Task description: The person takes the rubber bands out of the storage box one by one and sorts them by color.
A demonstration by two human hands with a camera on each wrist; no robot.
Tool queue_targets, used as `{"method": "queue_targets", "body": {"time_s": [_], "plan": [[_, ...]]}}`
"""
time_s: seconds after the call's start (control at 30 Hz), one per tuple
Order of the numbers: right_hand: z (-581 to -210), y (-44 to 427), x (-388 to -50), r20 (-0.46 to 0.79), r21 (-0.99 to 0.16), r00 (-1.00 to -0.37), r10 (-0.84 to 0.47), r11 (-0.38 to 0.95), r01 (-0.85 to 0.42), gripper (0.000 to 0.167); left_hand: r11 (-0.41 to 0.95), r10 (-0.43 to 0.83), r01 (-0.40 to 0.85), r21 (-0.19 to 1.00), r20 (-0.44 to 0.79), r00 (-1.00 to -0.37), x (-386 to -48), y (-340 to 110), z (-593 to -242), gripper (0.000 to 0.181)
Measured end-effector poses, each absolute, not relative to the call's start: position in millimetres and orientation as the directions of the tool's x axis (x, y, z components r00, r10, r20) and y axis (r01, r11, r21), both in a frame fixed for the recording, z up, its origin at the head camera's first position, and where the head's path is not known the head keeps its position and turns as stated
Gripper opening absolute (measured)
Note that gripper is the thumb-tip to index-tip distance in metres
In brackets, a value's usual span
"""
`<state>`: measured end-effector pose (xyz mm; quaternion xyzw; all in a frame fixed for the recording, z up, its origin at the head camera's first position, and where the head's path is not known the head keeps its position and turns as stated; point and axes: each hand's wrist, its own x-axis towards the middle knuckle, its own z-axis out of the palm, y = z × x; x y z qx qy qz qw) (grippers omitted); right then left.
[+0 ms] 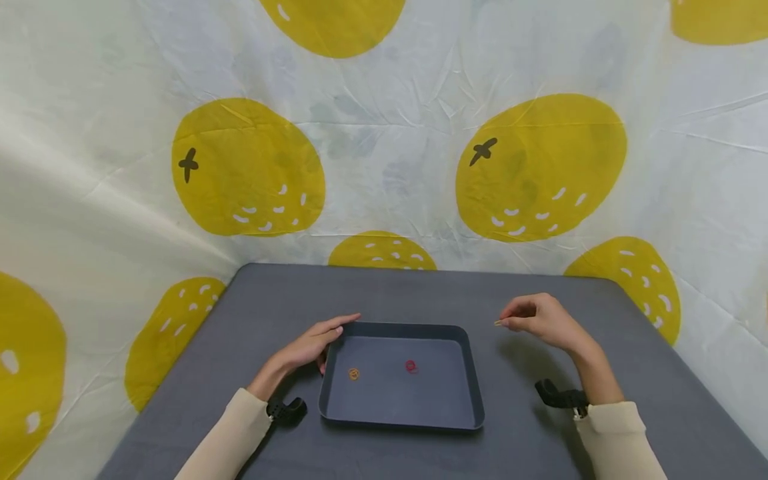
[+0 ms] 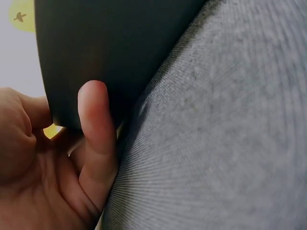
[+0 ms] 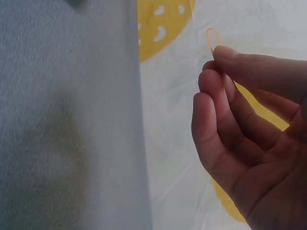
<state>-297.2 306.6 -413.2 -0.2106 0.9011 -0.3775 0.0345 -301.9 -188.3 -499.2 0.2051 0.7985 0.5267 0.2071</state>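
Note:
In the head view a dark grey tray point(image 1: 402, 428) lies on the table, with a small coil of orange rubber bands point(image 1: 354, 375) in its left part and a red one point(image 1: 411, 367) near the middle. My left hand point(image 1: 313, 343) holds the tray at its far left corner. Up close in the left wrist view, one finger point(image 2: 96, 129) lies against the outer tray wall point(image 2: 105, 43). Off to the right of the tray, my right hand point(image 1: 543, 323) is raised above the table. Between thumb and fingertips it pinches a thin orange rubber band point(image 3: 209, 36).
A grey cloth covers the table point(image 1: 288, 287). Behind it and along the sides hangs a white curtain point(image 1: 384, 167) printed with yellow fruit. Each wrist wears a black strap mount, the right one point(image 1: 561, 395) standing over the table.

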Motion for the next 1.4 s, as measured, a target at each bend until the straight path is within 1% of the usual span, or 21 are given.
{"method": "queue_targets", "body": {"time_s": [0.27, 0.57, 0.87, 1.1, 1.23, 1.4], "plan": [[-416.2, 317.4, -303.1, 0.083, -0.697, -0.924, -0.373, 0.641, -0.321, 0.012, 0.365, 0.525, 0.155, 0.918, -0.066, -0.849, -306.3, -189.1, -497.6, 0.047], [-424.9, 327.7, -305.7, 0.033, -0.713, -0.934, -0.357, 0.646, -0.272, 0.014, 0.376, 0.513, 0.136, 0.917, -0.084, -0.855, -307.2, -188.6, -498.9, 0.047], [-444.4, 333.0, -309.9, 0.021, -0.730, -0.943, -0.331, 0.640, -0.241, 0.010, 0.371, 0.509, 0.126, 0.920, -0.089, -0.856, -305.1, -189.2, -499.4, 0.047], [-465.1, 332.4, -310.0, 0.027, -0.719, -0.943, -0.332, 0.649, -0.249, 0.009, 0.352, 0.517, 0.117, 0.928, -0.089, -0.851, -300.4, -189.8, -504.5, 0.046], [-472.7, 329.3, -310.6, 0.005, -0.722, -0.953, -0.302, 0.659, -0.213, 0.009, 0.348, 0.503, 0.097, 0.933, -0.099, -0.858, -299.9, -190.8, -507.4, 0.045], [-473.2, 329.7, -309.6, -0.020, -0.707, -0.960, -0.280, 0.682, -0.184, 0.010, 0.340, 0.497, 0.083, 0.937, -0.104, -0.861, -301.1, -188.7, -507.3, 0.045]]}}
